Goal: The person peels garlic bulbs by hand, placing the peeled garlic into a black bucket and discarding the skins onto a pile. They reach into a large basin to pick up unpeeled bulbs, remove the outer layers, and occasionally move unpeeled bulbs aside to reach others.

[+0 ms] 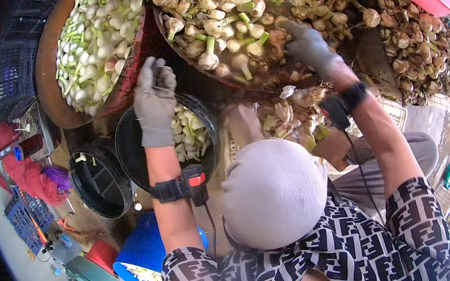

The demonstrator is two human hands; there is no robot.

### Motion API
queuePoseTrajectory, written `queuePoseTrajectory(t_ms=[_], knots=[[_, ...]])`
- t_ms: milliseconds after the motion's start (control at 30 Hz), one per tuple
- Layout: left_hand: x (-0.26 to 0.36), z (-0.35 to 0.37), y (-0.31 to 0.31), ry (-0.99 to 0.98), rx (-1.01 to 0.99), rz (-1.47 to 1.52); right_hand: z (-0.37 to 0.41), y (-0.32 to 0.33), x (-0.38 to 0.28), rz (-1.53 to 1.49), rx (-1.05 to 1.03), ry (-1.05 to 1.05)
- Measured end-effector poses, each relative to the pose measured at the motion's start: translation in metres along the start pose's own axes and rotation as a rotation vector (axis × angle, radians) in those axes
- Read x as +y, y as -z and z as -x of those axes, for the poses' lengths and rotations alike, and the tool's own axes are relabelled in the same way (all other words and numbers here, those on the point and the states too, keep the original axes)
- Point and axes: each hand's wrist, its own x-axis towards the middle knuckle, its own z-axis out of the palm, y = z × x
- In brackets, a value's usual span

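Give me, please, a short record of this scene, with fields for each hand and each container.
left hand: gloved, fingers curled, above the bucket of white pieces
right hand: gloved, on rough bulbs in the big tray; grip unclear
left tray: trimmed bulbs
second bucket: nearly empty

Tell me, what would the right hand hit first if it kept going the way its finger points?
Probably the heap of bulbs in the round tray: the right hand looks nearly on them, though depth is unclear.
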Motion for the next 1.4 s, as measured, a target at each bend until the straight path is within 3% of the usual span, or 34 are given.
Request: queuePoseTrajectory(t_ms=[33,133,300,367,433,467,500,567,633,767,900,1000,1100,1133,1200,1267,1300,1333,1400], knots=[[-0.009,0.000,-0.004,-0.005,0.021,-0.091,-0.019,-0.022,0.007,0.139,0.059,0.117],[-0.030,0.008,-0.020,0.060,0.003,-0.242,-0.052,-0.066,0.017,-0.004,-0.337,0.038],[-0.047,0.026,-0.061,0.034,-0.103,-0.805,-0.036,-0.044,-0.001,-0.050,-0.199,0.020],[-0.067,0.020,-0.056,-0.114,-0.301,-1.102,-0.017,-0.015,-0.014,-0.218,-0.237,-0.047],[-0.071,0.028,-0.081,-0.441,-0.463,-1.477,0.007,0.010,-0.035,-0.569,-0.279,-0.139],[-0.083,0.024,-0.077,-0.521,-0.483,-1.490,0.016,0.016,-0.040,-0.704,-0.280,-0.123],[-0.088,0.025,-0.078,-0.443,-0.477,-1.460,0.025,0.023,-0.048,-0.838,-0.280,-0.105],[-0.093,0.028,-0.080,-0.293,-0.463,-1.398,0.042,0.028,-0.061,-1.122,-0.303,-0.272],[-0.097,0.033,-0.081,-0.407,-0.466,-1.400,0.053,0.016,-0.060,-1.308,-0.288,-0.386],[-0.097,0.043,-0.078,-0.433,-0.464,-1.408,0.065,0.008,-0.074,-1.217,-0.185,-0.378],[-0.097,0.048,-0.076,-0.367,-0.428,-1.329,0.067,0.008,-0.072,-1.110,-0.235,-0.333],[-0.089,0.048,-0.076,-0.081,-0.469,-1.141,0.066,0.011,-0.069,-1.191,-0.269,-0.290],[-0.084,0.047,-0.075,0.143,-0.436,-0.717,0.068,0.017,-0.068,-1.078,-0.295,-0.332],[-0.087,0.046,-0.072,0.464,-0.236,-0.381,0.069,0.013,-0.065,-0.932,-0.246,-0.272],[-0.093,0.044,-0.074,0.490,-0.115,-0.244,0.069,0.002,-0.058,-0.639,-0.150,-0.151],[-0.098,0.037,-0.070,0.326,-0.131,-0.392,0.069,-0.003,-0.053,-0.660,-0.106,-0.025],[-0.102,0.033,-0.065,0.149,-0.206,-0.604,0.069,-0.005,-0.051,-0.670,-0.085,0.036],[-0.105,0.031,-0.060,-0.032,-0.279,-0.812,0.071,-0.008,-0.051,-0.770,-0.087,0.003],[-0.104,0.031,-0.059,-0.098,-0.241,-0.868,0.071,-0.009,-0.057,-0.972,-0.085,-0.056]])
